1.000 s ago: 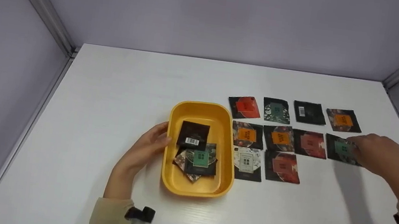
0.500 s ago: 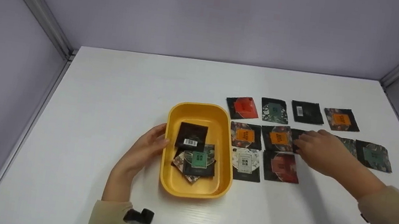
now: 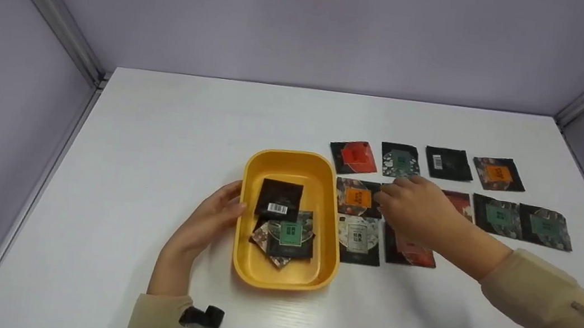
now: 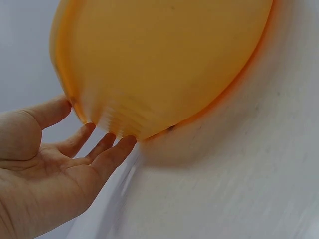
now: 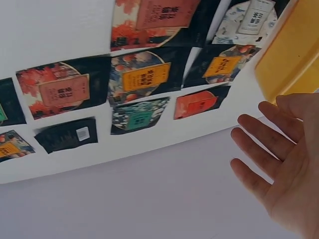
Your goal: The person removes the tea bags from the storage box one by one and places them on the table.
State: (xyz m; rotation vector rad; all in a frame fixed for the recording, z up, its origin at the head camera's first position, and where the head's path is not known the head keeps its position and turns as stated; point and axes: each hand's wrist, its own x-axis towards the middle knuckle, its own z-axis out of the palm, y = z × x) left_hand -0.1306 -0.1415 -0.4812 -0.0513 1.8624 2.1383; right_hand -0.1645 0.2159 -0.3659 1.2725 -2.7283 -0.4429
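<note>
A yellow plastic box (image 3: 281, 286) stands mid-table, with several flat sachets inside, among them a black one with a barcode (image 3: 277, 191) and a green-labelled one (image 3: 291, 235). My left hand (image 3: 203, 226) holds the box's left side, thumb at the rim and fingertips against the outer wall. Over the middle row of sachets hovers my right hand (image 3: 415, 207), its fingers spread and holding nothing in the right wrist view. It hides most of an orange-labelled sachet (image 5: 145, 77) from the head view. Just left of it lies another orange-labelled sachet (image 3: 358, 197).
Sachets lie in rows right of the box: a red one (image 3: 354, 157) and a black one (image 3: 450, 164) in the back row, two green ones, one here (image 3: 546, 227), ending the middle row. A white-labelled sachet (image 3: 358, 240) lies in front. Pale walls enclose the table (image 3: 172, 131).
My right hand has let go of a green-labelled sachet at the middle row's right end and moved left over that row. My left hand has stayed on the box.
</note>
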